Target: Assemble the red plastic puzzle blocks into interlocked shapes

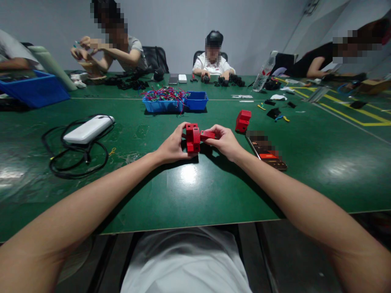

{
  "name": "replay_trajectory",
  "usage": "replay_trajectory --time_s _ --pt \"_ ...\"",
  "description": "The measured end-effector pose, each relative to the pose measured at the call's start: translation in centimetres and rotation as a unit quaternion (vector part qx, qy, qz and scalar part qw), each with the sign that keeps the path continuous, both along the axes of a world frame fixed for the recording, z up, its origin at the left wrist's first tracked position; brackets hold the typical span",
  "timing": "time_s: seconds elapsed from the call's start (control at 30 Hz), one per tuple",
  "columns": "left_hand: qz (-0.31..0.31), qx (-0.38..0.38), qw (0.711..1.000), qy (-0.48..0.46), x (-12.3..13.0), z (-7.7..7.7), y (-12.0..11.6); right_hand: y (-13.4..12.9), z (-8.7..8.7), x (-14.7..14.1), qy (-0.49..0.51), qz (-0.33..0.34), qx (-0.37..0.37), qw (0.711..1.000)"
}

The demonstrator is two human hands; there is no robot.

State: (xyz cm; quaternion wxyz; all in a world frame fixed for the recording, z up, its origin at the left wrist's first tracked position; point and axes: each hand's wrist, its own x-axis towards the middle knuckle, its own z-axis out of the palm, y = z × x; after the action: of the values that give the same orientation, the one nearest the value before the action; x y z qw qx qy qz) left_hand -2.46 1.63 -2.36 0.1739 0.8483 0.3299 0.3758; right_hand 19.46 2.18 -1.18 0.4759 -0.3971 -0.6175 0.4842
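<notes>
A red block-like part with small holes on its top is in my left hand, fingers behind it and thumb below. My right hand pinches a smaller red piece between thumb and fingers. The smaller piece lies right beside the block's right side; whether they touch I cannot tell. Another red part stands on the green table, beyond my right hand and to its right.
A phone lies right of my right hand. At left are a white power bank and a coiled black cable. Ahead stand blue bins, one full of wires. A bottle and several people are farther off.
</notes>
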Motion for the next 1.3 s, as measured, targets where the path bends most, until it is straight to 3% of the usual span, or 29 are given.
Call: replay_trajectory --time_s 0.3,0.53,1.1,1.3 --pt "-0.001 0.004 1.000 0.003 0.01 0.00 -0.05 -0.06 0.02 0.17 -0.029 -0.004 0.029 0.999" --pt "0.004 -0.010 1.000 0.000 0.03 0.17 -0.15 0.17 -0.38 0.24 -0.057 -0.058 0.033 0.996" --pt "0.002 0.000 1.000 0.009 0.06 0.23 -0.28 -0.17 0.04 -0.19 -0.011 -0.069 -0.021 0.997" --pt "0.003 -0.003 1.000 0.005 0.06 0.10 -0.20 -0.08 0.10 -0.24 0.019 -0.071 -0.008 0.997"
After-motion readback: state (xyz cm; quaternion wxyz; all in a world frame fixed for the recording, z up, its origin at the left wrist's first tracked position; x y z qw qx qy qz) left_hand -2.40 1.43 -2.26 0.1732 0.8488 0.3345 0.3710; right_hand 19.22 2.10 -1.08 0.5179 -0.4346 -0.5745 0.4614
